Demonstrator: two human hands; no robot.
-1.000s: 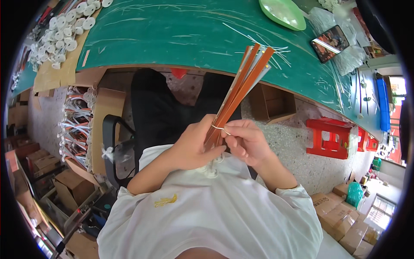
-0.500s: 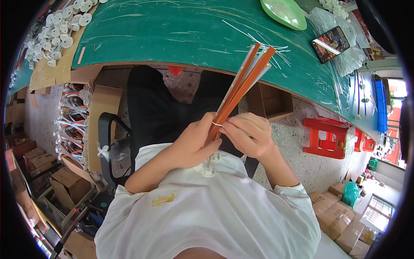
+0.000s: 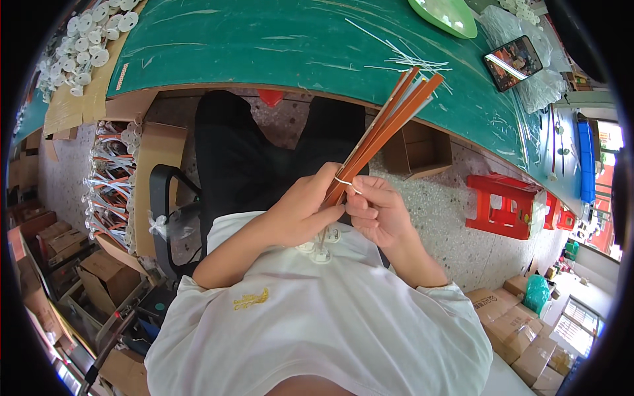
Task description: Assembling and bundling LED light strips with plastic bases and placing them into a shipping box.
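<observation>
My left hand (image 3: 309, 206) is wrapped round a bundle of flat orange and white strips (image 3: 391, 128), tilted up to the right over my lap. Clear round discs (image 3: 321, 253) stick out at the bundle's lower end, close to my shirt. A thin white tie (image 3: 343, 180) loops round the strips just above my left fingers. My right hand (image 3: 381, 210) pinches the tie's free end beside the bundle. Loose white ties (image 3: 426, 65) lie scattered on the green tabletop (image 3: 264, 49), beyond the bundle's upper end.
A phone (image 3: 513, 63) lies on plastic bags at the right, near a green bowl (image 3: 462, 26). Clear discs (image 3: 86, 46) are heaped at the far left, above a carton of bundled strips (image 3: 112, 185). A red stool (image 3: 498, 204) stands on the floor.
The bundle and both hands have shifted slightly right. My right hand has turned, its fingers curled, and the tie's end now shows drawn out from the bundle.
</observation>
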